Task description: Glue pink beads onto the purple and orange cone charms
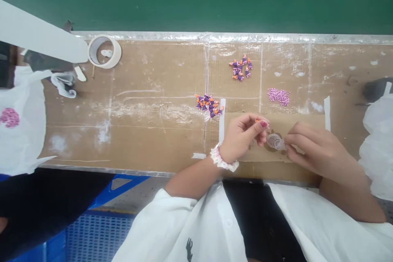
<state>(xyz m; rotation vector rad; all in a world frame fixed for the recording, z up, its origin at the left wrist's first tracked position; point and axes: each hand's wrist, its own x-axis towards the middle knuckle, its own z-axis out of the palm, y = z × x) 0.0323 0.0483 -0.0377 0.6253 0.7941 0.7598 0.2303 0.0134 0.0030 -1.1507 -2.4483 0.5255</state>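
Left hand [241, 139]: pinching a tiny orange piece [258, 120] between thumb and forefinger, right beside the vial!
Right hand [316, 149]: clasping a small clear plastic vial [275, 141] low over the cardboard.
Worktop [153, 139]: purple-and-orange charms [209, 105] close by, another charm pile [240, 67] beyond, pink beads [278, 96] out right, masking tape roll [104, 51] far left.

Here's the head camera, riding high above the person's white shirt [190, 229], which fills the bottom edge of the frame, and it's pitched forward and down! Right below it, the cardboard-topped workbench [138, 139] stretches across the middle of the frame, seen almost from overhead, with a green wall [196, 0] closing off the top. And close in, right of centre, the left hand [241, 137] and right hand [319, 149] sit directly under the lens!
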